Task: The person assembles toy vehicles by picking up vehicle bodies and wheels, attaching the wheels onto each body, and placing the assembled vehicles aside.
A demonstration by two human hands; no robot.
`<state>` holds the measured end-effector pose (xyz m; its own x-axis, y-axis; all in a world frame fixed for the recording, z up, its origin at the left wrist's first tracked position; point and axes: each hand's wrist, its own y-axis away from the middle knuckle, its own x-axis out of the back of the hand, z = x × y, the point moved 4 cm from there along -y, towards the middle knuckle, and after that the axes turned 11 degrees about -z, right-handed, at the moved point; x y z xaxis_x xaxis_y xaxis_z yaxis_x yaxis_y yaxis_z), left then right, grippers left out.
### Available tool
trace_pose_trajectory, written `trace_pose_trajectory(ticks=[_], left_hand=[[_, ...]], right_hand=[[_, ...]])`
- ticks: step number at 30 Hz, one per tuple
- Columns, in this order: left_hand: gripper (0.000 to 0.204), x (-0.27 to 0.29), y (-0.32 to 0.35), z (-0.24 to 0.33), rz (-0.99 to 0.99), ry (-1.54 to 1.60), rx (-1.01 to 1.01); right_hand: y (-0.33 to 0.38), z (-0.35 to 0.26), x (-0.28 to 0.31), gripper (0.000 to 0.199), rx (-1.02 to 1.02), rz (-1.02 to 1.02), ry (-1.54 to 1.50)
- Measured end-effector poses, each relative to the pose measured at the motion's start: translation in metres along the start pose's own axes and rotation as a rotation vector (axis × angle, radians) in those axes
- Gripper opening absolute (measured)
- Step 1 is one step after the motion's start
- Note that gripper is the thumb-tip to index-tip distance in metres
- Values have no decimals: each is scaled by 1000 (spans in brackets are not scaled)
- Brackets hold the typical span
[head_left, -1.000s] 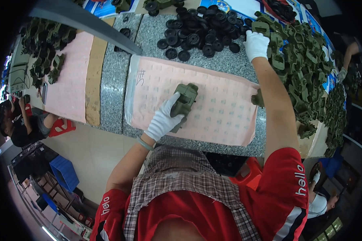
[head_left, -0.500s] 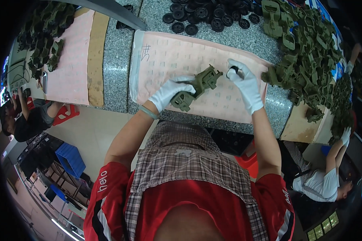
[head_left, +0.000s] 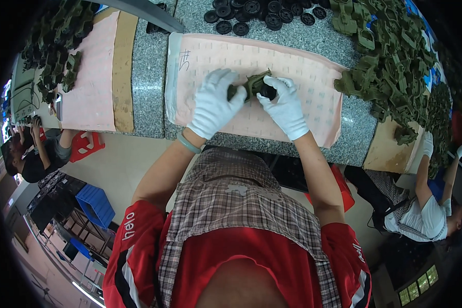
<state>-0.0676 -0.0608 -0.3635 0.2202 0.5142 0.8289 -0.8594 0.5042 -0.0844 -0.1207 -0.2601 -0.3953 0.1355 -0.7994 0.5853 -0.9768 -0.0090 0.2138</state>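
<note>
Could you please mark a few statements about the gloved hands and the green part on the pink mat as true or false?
1. Both hands wear white gloves. True: left hand, right hand.
2. The olive green part lies alone on the mat, untouched. False: both hands grip it together.
3. The black round discs sit beyond the pink mat. True.
4. The pile of green parts lies to the person's left. False: the big pile is to the right.
5. The left wrist is bare. False: it wears a pale wristband.
</note>
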Motion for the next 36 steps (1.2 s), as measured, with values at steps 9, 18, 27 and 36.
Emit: trace_pose_trajectory(ticks=[9,18,27,36], left_hand=[[70,-30,9,-10,-364,-273,96],[59,-45,17,-8,-280,-332,44],[47,-50,21,-11,-217,-332,48],[41,-47,19,-7,-215,-374,18]], right_hand=[[5,2,31,48,51,-5,45],[-14,-39,26,53,330,-253,542],[-19,-30,16,53,201,-321,505],[-6,-19,-2,62,-46,-124,430]])
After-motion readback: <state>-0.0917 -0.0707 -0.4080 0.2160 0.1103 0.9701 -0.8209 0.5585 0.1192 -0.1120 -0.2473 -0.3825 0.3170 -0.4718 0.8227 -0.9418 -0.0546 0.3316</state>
